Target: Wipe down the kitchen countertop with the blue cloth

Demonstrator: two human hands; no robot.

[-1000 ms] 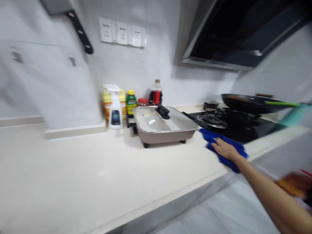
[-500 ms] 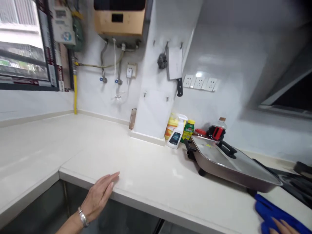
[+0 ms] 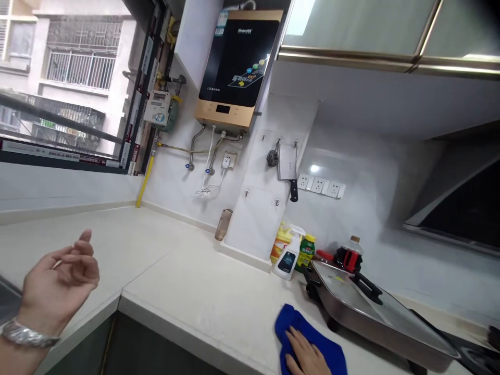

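At the lower left, my left hand (image 3: 60, 284) is raised above the counter near its inner corner, palm turned up. Its fingers are loosely curled with gaps between them, and nothing is in it. A silver bracelet (image 3: 29, 334) circles that wrist. My right hand (image 3: 307, 354) holds a blue cloth (image 3: 324, 344) against the white countertop (image 3: 207, 307), its fingers laid across the fabric. The cloth spreads around the hand, left of a large electric pan (image 3: 371, 312) with a glass lid.
A white spray bottle (image 3: 288, 255), a green bottle (image 3: 306, 250) and a yellow container (image 3: 280, 242) stand by the wall pillar. A cleaver (image 3: 288, 166) and a scrubber (image 3: 272, 158) hang from hooks. The gas stove (image 3: 474, 346) is at the far right, the window (image 3: 78, 78) at left.
My right hand and the blue cloth have moved left along the counter, past the pan's front. My left hand has lifted off the counter edge, gone left and turned palm up. The view has tilted upward.
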